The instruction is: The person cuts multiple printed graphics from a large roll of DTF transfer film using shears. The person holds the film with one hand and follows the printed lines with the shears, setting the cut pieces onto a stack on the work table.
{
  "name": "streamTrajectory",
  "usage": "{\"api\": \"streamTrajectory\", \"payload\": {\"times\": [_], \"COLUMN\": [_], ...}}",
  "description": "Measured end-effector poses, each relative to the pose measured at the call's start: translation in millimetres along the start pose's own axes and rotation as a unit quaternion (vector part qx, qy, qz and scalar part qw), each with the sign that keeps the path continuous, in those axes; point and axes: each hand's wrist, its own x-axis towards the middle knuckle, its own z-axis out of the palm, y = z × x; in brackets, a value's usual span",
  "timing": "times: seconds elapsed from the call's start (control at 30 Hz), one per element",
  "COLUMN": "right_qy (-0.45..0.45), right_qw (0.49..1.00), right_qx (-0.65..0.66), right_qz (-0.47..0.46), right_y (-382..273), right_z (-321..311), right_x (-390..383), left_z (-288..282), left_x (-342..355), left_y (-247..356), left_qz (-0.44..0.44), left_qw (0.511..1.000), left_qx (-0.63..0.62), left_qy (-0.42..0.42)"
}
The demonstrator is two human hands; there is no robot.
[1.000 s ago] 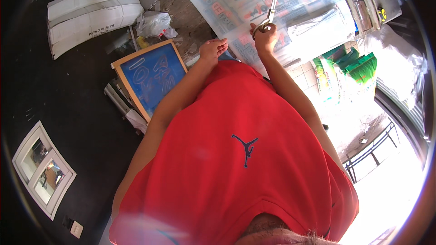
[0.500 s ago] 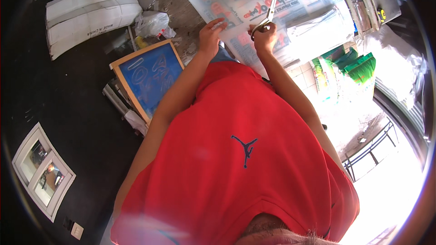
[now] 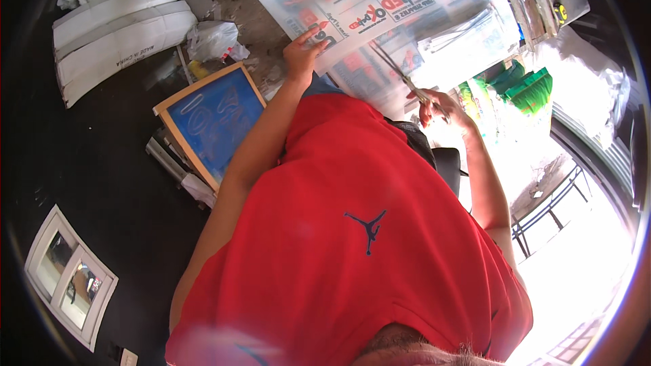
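A large translucent plastic sheet (image 3: 352,0), printed in red and dark blue, spreads out in front of me. My left hand (image 3: 302,57) is at its left edge, with thumb and fingers closed on the near corner of the upper layer. Beneath that layer, blurred printing shows through another one. My right hand (image 3: 444,110) grips the handles of long metal scissors (image 3: 401,76) near the sheet's right front side. Their blades point away and to the left, over the lower layer. The blades lie close together, and whether they touch the sheet I cannot tell.
A wood-framed blue board (image 3: 215,118) leans to my left. Beyond it are a white plastic bag (image 3: 211,41) and long white cartons (image 3: 122,37). Green-topped sacks (image 3: 529,91) stand at right. A yellow tape measure (image 3: 560,13) lies at the far right.
My right hand has moved right and toward me with the scissors, whose blades now point left instead of straight away. My left hand has stayed at the sheet's edge while the view shifted slightly.
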Motion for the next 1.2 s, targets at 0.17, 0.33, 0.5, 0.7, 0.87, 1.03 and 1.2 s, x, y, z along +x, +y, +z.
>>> {"api": "streamTrajectory", "payload": {"times": [0.17, 0.33, 0.5, 0.7, 0.87, 1.03, 1.2], "right_qy": [0.005, 0.032, 0.067, 0.065, 0.068, 0.076, 0.069], "right_qw": [0.995, 0.994, 0.994, 0.994, 0.993, 0.990, 0.994], "right_qx": [0.029, 0.007, 0.018, 0.018, 0.005, 0.036, -0.025], "right_qz": [0.093, 0.102, 0.089, 0.091, 0.097, 0.117, 0.079], "right_y": [0.9, 3.6, -1.4, -0.2, -6.4, -5.0, 7.6], "right_z": [11.5, 25.9, 27.0, 25.9, 31.4, 37.0, 34.5], "right_x": [14.1, 44.8, 73.4, 82.1, 85.2, 82.3, 80.7], "left_z": [5.5, 8.8, 0.8, -0.3, -1.9, -0.8, 1.4], "left_x": [-5.0, -6.0, -5.9, -6.0, -3.6, -4.3, -6.6], "left_y": [5.9, 9.1, 5.4, 6.8, 3.0, 4.4, 10.3], "left_qz": [0.003, 0.010, 0.004, -0.009, -0.002, -0.005, -0.012], "left_qw": [1.000, 1.000, 1.000, 1.000, 1.000, 1.000, 1.000], "left_qx": [-0.004, -0.006, 0.010, 0.019, 0.023, 0.017, 0.017], "left_qy": [0.007, 0.009, 0.012, 0.014, 0.015, 0.015, 0.020]}}
